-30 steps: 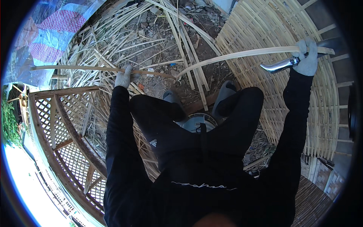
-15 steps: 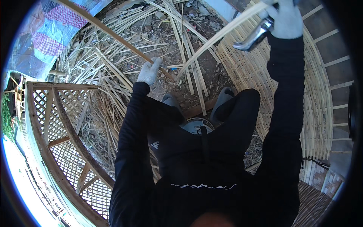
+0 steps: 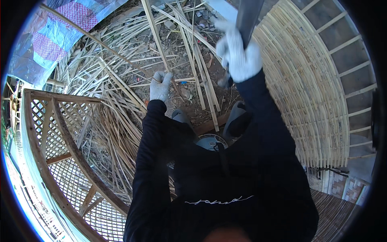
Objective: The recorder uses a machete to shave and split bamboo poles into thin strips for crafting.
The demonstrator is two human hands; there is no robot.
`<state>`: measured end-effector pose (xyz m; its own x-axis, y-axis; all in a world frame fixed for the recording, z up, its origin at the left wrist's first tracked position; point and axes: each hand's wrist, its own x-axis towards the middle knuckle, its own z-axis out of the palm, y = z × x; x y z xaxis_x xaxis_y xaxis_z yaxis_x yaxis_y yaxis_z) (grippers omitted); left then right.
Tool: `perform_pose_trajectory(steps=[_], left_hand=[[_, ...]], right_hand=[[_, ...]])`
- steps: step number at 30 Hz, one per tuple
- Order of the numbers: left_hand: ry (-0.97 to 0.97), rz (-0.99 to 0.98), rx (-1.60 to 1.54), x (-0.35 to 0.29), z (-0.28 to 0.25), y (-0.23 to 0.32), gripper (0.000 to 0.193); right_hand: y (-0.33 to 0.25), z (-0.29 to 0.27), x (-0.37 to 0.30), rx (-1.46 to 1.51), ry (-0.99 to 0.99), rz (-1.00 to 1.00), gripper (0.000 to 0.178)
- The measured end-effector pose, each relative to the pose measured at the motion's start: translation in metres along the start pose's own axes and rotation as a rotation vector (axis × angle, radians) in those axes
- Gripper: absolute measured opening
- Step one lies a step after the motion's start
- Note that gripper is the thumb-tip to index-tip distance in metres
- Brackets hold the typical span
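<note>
My left hand (image 3: 160, 88), in a white glove, is closed with its fingers curled round a split bamboo strip. From that hand a long brown length (image 3: 94, 39) runs up to the far left, while a pale strip (image 3: 156, 34) rises from just beside the fingers toward the top edge. Farther right, my gloved right hand (image 3: 240, 57) is closed on a large knife. Its broad dark blade (image 3: 248, 18) points up out of the picture, and a blurred dark metallic part shows below the fingers.
Many loose bamboo strips (image 3: 203, 68) litter the ground ahead and left. A woven bamboo panel (image 3: 310, 92) lies right. Left stands a wooden lattice frame (image 3: 66, 157). Between my feet is a round bluish lid or container (image 3: 210, 142); a patterned sheet (image 3: 52, 40) covers the far left.
My right hand has come down and left from the upper right with the knife, whose blade now shows. The pale strip now leans left. My left hand has shifted slightly down.
</note>
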<state>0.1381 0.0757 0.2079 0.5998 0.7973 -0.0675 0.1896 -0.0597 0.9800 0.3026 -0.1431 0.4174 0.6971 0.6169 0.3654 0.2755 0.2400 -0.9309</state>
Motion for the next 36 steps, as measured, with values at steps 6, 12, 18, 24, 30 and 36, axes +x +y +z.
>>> perform_pose_trajectory(steps=[6, 12, 18, 24, 30, 36], left_hand=[[0.064, 0.009, -0.062, -0.004, -0.019, -0.005, 0.022], [-0.077, 0.022, 0.009, -0.018, -0.029, -0.003, 0.027], [-0.032, -0.105, -0.014, -0.018, -0.039, 0.006, 0.028], [-0.035, -0.136, -0.046, -0.022, -0.046, 0.003, 0.025], [0.001, -0.138, -0.065, -0.021, -0.047, -0.001, 0.023], [0.046, -0.097, -0.056, -0.015, -0.050, -0.010, 0.023]], right_hand=[[0.138, -0.003, -0.149, -0.647, -0.403, 0.528, 0.047], [0.210, 0.004, -0.191, -0.782, -0.753, 0.647, 0.049], [0.223, 0.018, -0.189, -0.770, -0.793, 0.698, 0.048], [0.235, 0.029, -0.184, -0.764, -0.705, 0.725, 0.046], [0.246, 0.047, -0.191, -0.655, -0.634, 0.674, 0.046], [0.255, 0.049, -0.199, -0.751, -0.680, 0.750, 0.046]])
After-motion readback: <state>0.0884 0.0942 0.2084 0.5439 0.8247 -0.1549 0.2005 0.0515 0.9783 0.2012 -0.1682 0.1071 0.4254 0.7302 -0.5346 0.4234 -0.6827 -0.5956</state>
